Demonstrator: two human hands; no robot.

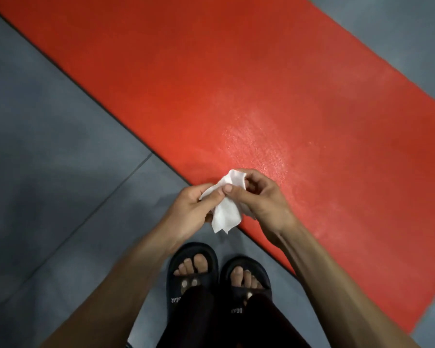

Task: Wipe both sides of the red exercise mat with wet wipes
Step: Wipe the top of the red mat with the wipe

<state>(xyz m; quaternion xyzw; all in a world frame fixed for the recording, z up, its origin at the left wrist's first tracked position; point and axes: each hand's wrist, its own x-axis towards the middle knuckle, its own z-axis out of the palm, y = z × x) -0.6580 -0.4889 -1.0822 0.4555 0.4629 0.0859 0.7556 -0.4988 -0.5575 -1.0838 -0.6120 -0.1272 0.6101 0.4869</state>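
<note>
The flat red foam exercise mat (236,84) runs from eleven to four o'clock across grey floor tiles (48,146). At centre, my left hand (194,209) and right hand (264,197) both pinch a crumpled white wet wipe (226,212) above the mat's near edge. I judge I'm unfolding it; next, press it down and wipe.

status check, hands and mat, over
Left hand and right hand both pinching the wipe, held above the mat's near edge. Mat flat on the floor, wet sheen near the hands. Nothing on it.
</note>
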